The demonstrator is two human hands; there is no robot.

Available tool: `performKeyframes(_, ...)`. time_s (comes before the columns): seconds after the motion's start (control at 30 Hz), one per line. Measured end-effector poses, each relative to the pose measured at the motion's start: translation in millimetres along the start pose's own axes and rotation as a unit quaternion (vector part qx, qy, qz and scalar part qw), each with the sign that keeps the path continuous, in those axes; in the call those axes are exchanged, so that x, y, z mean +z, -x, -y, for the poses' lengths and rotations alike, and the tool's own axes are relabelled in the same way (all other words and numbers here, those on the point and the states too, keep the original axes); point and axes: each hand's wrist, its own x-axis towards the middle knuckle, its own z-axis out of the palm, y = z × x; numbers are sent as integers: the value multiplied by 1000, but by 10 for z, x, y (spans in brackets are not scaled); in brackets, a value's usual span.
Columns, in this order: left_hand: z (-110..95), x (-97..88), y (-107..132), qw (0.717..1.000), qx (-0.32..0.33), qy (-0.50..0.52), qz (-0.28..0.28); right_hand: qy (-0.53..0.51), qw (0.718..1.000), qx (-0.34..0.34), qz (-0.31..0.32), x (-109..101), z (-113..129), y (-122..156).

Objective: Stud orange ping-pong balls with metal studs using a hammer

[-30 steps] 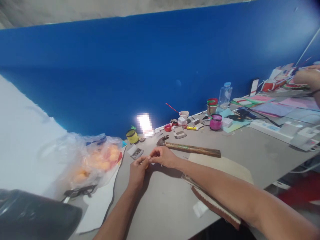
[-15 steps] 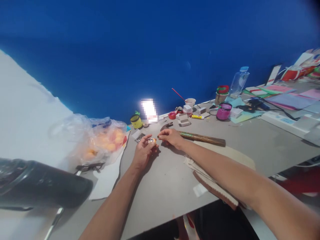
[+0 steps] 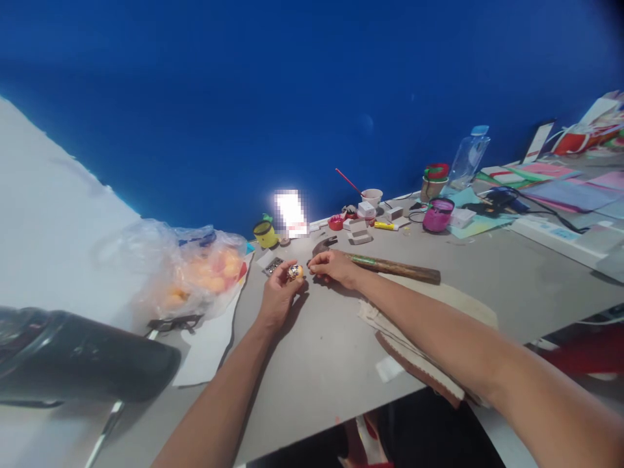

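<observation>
My left hand [image 3: 277,296] rests on the grey table [image 3: 487,273] with its fingers curled around a small orange ball [image 3: 294,272] that has dark shiny bits on it. My right hand [image 3: 334,267] lies just to the right of the ball, fingertips pinched together near it; what they pinch is too small to make out. A wooden-handled hammer [image 3: 390,265] lies right behind my right hand. A small packet of metal pieces [image 3: 273,265] sits just beyond my left hand.
A clear plastic bag of orange balls [image 3: 205,273] lies at the left, with glasses [image 3: 173,323] and white paper before it. A black object [image 3: 73,357] fills the near left. Cups, small boxes, a pink pot [image 3: 437,216], a bottle [image 3: 467,158] and coloured papers crowd the back right.
The view has tilted down and drifted right. My hands, first pressed together, have parted slightly; the left has turned up and the orange ball now shows in its fingers.
</observation>
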Motion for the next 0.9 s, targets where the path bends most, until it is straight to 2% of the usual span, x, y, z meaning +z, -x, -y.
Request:
performKeyframes(0.37,12,7,33,995,32,-83,-42,21,1000,-5,22,-28,-38,-24)
performKeyframes(0.53,47,5,39,991,65,-107,-42,30,999,-9,24,-33,-46,-24)
performKeyframes(0.73,41,-26,22,969,128,-206,-44,39,999,-16,23,-23,-32,-14)
performKeyframes(0.9,53,-28,34,972,121,-203,-19,45,998,-18,31,-7,-7,8)
